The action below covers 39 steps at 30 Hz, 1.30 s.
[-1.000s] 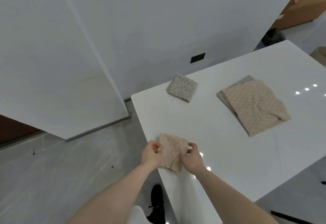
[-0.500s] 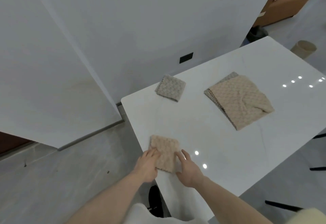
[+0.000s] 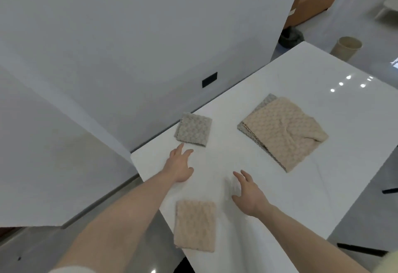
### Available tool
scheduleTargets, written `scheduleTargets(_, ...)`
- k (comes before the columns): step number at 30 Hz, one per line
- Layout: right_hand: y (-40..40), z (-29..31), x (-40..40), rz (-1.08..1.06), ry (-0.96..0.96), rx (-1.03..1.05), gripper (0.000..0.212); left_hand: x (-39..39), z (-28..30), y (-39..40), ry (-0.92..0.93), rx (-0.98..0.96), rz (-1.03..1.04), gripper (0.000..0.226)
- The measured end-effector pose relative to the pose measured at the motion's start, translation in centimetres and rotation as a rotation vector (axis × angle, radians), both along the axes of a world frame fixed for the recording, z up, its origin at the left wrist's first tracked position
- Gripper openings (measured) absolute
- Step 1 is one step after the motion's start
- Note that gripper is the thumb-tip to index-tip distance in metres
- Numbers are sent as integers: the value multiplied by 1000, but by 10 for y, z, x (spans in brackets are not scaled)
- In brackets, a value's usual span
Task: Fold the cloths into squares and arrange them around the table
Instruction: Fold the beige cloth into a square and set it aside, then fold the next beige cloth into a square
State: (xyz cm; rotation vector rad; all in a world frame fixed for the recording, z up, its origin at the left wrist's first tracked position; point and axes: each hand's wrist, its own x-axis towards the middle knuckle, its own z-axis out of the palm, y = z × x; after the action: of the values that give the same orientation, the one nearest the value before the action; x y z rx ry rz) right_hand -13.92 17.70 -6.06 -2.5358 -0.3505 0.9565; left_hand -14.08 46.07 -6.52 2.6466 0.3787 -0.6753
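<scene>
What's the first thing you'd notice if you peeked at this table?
Two bare arms reach over the white table, the left hand and right hand both open and empty. A folded beige cloth lies near the table's near edge between the arms, and a folded grey cloth sits by the far corner. To the right waits a stack of unfolded cloths.

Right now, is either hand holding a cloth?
No: the left hand and right hand are both open and empty above the table, with the folded beige cloth lying released.
</scene>
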Motion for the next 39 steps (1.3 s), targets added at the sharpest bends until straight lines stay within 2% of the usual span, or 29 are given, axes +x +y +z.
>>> scheduleTargets(7,15,-9,63,-161,-36,-34,76,90,-51,20,168,20,-111,90)
scheduleTargets(10,19,-10,78,-205,-45,-28,74,112,-64,14,168,72,-162,94)
scheduleTargets(16,22,-4,87,-212,-63,-41,67,164,-61,-6,139,25,-221,83)
scheduleTargets(22,22,-1,91,-202,-56,-72,66,199,-45,-39,148,-55,-170,85)
scheduleTargets(25,21,1,92,-197,-49,-77,66,192,-46,-39,187,-2,-107,89)
scheduleTargets(32,2,10,89,-123,-56,-93,72,147,-31,-28,166,96,-142,86)
scheduleTargets(39,-43,15,67,86,-37,-259,79,41,-11,-52,68,203,-240,79)
